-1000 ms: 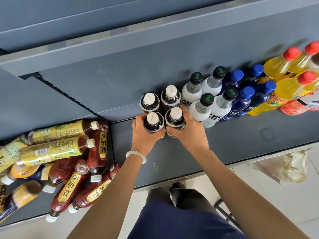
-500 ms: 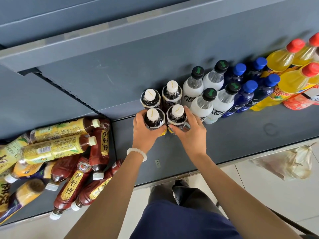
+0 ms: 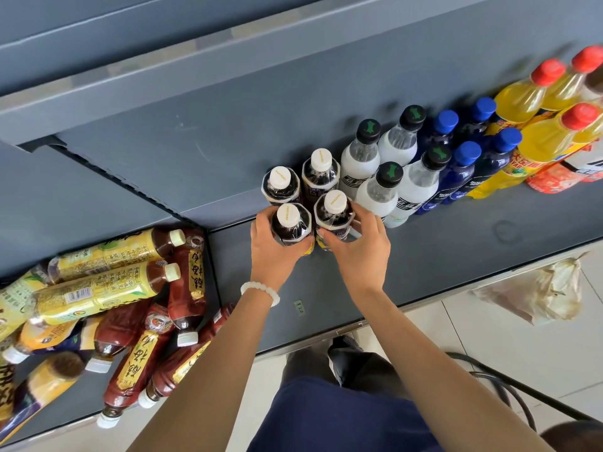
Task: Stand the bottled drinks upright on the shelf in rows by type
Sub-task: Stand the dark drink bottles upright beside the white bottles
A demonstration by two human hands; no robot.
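On the grey metal shelf, left hand and right hand each grip one upright dark white-capped plastic bottle, front row. Next: release, fetch from left pile.

Shelf: we see plain slate grey.
Dark tea bottles: near-black liquid, white caps, we note yellow at the label base.
Milky bottles: cloudy white, black caps with a green mark.
Blue bottles: deep blue, bright blue caps.
Yellow bottles: clear yellow drink, red caps, we see red and yellow labels.
Lying bottles: yellow labels over brown tea, cream caps.
Red-brown bottles: maroon with gold label strips, white caps.
Bracelet: we see white beads.
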